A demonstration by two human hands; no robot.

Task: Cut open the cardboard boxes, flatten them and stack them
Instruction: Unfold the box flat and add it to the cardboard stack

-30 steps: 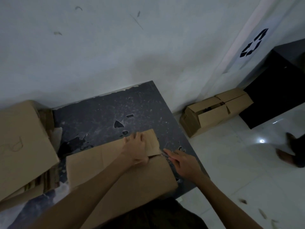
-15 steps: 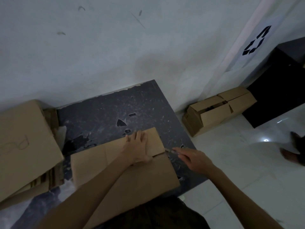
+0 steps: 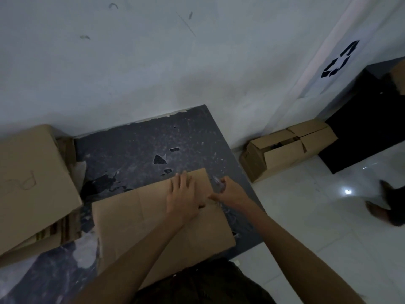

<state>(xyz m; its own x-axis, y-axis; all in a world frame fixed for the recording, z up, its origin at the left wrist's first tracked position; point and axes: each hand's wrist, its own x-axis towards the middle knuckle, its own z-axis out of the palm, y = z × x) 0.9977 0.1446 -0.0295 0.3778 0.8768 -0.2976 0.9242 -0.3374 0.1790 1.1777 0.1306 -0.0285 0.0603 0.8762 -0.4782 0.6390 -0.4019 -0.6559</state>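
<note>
Pressing the box [image 3: 135,216] flat on the worktop [image 3: 131,145], your left hand [image 3: 183,195] has its grip spread; your right hand [image 3: 230,191] pinches a cutter [image 3: 218,182] at its right edge. Flattened stack [image 3: 32,183] lies left; the floor box [image 3: 285,148] appears uncut

Dim recycling or storage corner: black recycling symbol [image 3: 340,60] on white wall, flattened brown cardboard stack [image 3: 32,189] on scuffed dark table [image 3: 131,145], brown cardboard box [image 3: 285,148] on glossy white tiled floor [image 3: 306,216].
</note>
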